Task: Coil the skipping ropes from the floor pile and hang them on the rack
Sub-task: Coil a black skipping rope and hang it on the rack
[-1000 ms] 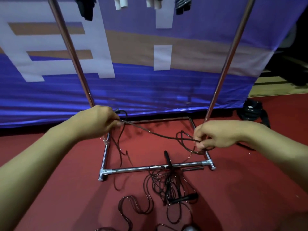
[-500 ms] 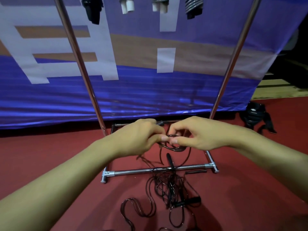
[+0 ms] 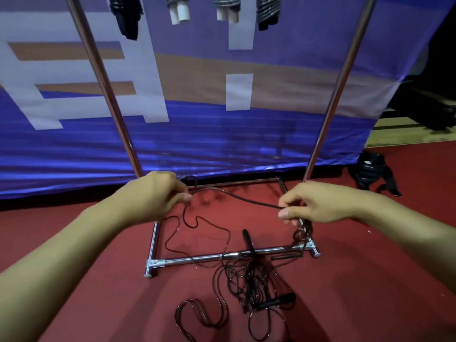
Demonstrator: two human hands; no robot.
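A thin dark skipping rope point(image 3: 237, 197) stretches between my two hands above the rack's base. My left hand point(image 3: 158, 196) grips one part of it, with slack trailing down to the red floor. My right hand point(image 3: 313, 206) pinches the other part and holds several small loops point(image 3: 302, 233) that hang under the fingers. A tangled pile of black ropes with handles point(image 3: 251, 282) lies on the floor just in front of the rack's front bar point(image 3: 222, 256). Coiled ropes point(image 3: 267, 11) hang from the top of the chrome rack point(image 3: 108, 90).
A blue, white and tan banner point(image 3: 197, 134) hangs behind the rack. A black bag point(image 3: 370, 171) lies on the red floor at the right. The rack's right upright point(image 3: 338, 90) rises close to my right hand.
My hands met in the middle half a second ago. They have now pulled apart, drawing a fresh length of rope taut between them, and the loops stay in my right hand.
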